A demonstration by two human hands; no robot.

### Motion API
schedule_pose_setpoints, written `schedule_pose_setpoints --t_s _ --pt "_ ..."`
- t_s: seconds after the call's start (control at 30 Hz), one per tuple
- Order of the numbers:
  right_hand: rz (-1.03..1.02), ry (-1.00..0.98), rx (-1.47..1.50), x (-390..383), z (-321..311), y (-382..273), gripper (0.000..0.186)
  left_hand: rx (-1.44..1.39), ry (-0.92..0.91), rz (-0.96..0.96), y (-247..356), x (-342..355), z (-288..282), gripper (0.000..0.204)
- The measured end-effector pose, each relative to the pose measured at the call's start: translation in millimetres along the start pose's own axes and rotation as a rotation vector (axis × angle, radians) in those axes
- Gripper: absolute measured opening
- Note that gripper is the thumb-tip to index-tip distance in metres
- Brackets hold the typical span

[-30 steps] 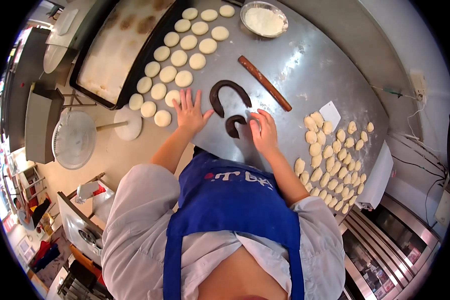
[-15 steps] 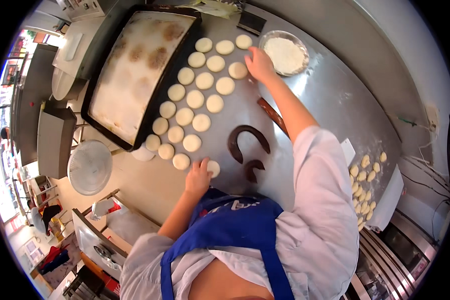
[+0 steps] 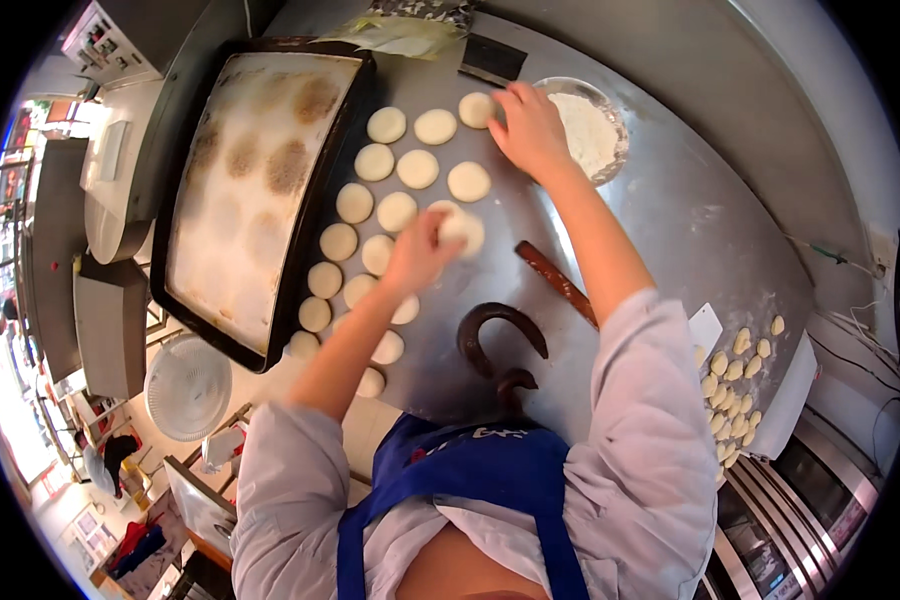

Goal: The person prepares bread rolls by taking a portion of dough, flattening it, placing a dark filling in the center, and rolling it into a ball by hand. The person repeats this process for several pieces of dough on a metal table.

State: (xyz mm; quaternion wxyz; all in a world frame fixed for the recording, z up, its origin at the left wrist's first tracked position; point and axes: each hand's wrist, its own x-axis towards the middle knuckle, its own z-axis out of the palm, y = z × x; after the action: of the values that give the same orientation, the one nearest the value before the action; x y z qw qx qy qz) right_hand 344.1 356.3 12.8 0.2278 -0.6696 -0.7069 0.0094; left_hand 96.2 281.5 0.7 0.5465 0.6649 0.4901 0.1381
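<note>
Left hand [image 3: 420, 258], centre of frame: fingers closed on a pale dough disc [image 3: 466, 232], lifted over the tabletop [image 3: 660, 240]; both blurred. Right hand [image 3: 535, 130], upper centre: well apart from the left, fingertips beside the topmost disc [image 3: 477, 110]; whether it gripped could not be told. Behind that hand stood a metal bowl [image 3: 592, 135] of white powder.

Other dough discs [image 3: 417, 169] lay in slanting rows from upper centre to lower left of centre. Surface: grey metal, shiny, streaked with glare, flour-dusted toward the right. Below centre lay a brown rolling pin [image 3: 555, 281], a dark curved rope [image 3: 500, 311] and a shorter dark piece [image 3: 511, 386]. Right: a white scraper [image 3: 706, 328] beside small dough lumps [image 3: 735, 402].

Upper left: a black-rimmed tray [image 3: 195, 265], its pale base stained brown.

Room: a fan [image 3: 188, 387] stood at left; a grey-white wall [image 3: 850, 140] curved along the right; glass-fronted cabinets [image 3: 810, 500] filled the lower right.
</note>
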Motion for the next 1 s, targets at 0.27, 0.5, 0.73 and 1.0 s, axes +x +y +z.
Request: schedule_pose_setpoints --t_s 0.27,0.5,0.73,1.0 --pt "-0.246 0.028 -0.202 -100 -49 47 0.022 0.246 0.078 0.059 44 146 31 0.051" --pt "0.021 0.015 -0.107 -153 -82 25 0.035 0.582 0.164 0.34 86 86 32 0.043" --pt "-0.011 -0.115 0.052 -258 -150 -52 0.03 0.352 -0.942 0.385 100 -129 -31 0.036" --pt "0.113 -0.168 0.124 -370 -149 -124 0.024 1.324 -0.636 0.278 62 -247 -56 0.027"
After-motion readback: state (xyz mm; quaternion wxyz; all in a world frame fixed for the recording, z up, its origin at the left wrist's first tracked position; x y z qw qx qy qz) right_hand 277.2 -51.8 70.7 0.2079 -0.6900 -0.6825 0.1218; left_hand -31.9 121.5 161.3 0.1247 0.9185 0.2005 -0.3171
